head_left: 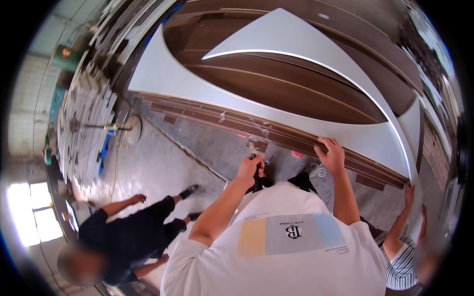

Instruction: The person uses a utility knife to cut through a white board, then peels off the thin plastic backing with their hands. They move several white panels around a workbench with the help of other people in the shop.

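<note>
My right hand rests on the front edge of a stack of brown boards, its fingers bent and spread over the edge. On top of the stack lies a white curved panel, with a large arc cut out of it. Another pale panel with a pointed tip and a bright curved edge lies across the far side. Close to my waist, my left hand is closed around something dark that is mostly hidden. It is below the front edge of the stack.
A person in dark clothes stands at the left. At the right, a person in a striped shirt has a hand at the panel's corner. Stacked pale strips stand along the left wall. A round-based stand is on the concrete floor.
</note>
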{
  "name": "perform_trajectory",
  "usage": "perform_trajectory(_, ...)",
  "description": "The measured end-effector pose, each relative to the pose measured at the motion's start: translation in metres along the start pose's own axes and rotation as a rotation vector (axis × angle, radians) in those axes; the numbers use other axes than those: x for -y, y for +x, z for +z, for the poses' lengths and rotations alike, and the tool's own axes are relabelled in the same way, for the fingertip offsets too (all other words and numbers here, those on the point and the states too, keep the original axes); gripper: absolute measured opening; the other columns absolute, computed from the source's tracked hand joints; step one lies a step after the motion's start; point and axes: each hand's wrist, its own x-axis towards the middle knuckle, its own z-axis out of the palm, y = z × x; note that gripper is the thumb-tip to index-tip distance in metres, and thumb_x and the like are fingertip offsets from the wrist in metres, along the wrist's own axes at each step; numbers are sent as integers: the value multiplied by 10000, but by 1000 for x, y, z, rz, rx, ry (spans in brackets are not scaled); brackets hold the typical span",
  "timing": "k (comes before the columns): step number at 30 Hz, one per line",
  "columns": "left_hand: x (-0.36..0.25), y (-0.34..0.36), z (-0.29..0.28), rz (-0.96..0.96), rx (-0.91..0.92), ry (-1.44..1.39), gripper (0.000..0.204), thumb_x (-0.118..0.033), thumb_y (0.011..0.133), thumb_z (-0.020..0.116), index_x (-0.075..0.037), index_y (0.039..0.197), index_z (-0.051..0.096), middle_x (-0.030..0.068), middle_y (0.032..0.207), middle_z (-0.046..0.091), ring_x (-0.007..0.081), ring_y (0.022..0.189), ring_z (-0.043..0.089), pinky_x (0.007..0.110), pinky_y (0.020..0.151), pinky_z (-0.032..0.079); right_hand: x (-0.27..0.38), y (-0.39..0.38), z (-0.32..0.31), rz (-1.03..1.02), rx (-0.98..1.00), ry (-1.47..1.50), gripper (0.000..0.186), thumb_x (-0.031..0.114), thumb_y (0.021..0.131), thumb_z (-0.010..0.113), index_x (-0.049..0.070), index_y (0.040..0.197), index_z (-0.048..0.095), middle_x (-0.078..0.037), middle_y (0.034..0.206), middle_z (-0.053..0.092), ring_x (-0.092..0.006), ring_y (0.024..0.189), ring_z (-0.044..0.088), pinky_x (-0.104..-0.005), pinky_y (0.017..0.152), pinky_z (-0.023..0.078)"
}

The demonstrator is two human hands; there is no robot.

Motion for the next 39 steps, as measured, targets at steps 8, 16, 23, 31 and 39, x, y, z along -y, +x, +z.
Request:
perform_trajectory(8,24,-48,-114,-82,-81,-535,144,-188,1041,675,-52,1062,632,52,793,619,175,636,585,356,577,489,49,88,56,-81,182,-341,711,308,798,864,119,1425,587,-67,1468,596,-329,1361,543,-463,1163,444)
perform_trajectory(16,24,-38,-118,-60,-42,-548,146,-189,1045,678,-52,1060,629,20,712,558,149,604,529,370,584,463,48,98,72,13,206,-440,691,324,674,949,138,1279,674,-63,1243,624,-318,1230,587,-469,1023,516)
perform_trajectory(23,-11,-4,-93,49,-48,-461,149,-187,1045,671,-46,1076,633,31,705,555,170,600,535,382,583,477,44,100,71,-17,169,-409,644,310,643,956,140,1218,719,-62,1193,653,-309,1196,609,-452,1004,531)
perform_trajectory(31,-56,54,-68,155,-94,-402,130,-162,1002,707,-44,1015,654,34,740,554,159,575,514,369,531,451,39,106,60,-70,223,-374,623,314,608,971,135,1146,713,-55,1141,662,-296,1162,642,-448,954,566)
perform_trajectory(39,-88,72,-18,176,-19,-405,141,-165,1045,659,-41,1001,607,98,781,633,232,647,631,403,594,533,30,117,62,-10,310,-447,652,328,633,970,152,1191,680,-50,1199,641,-297,1218,615,-480,979,545)
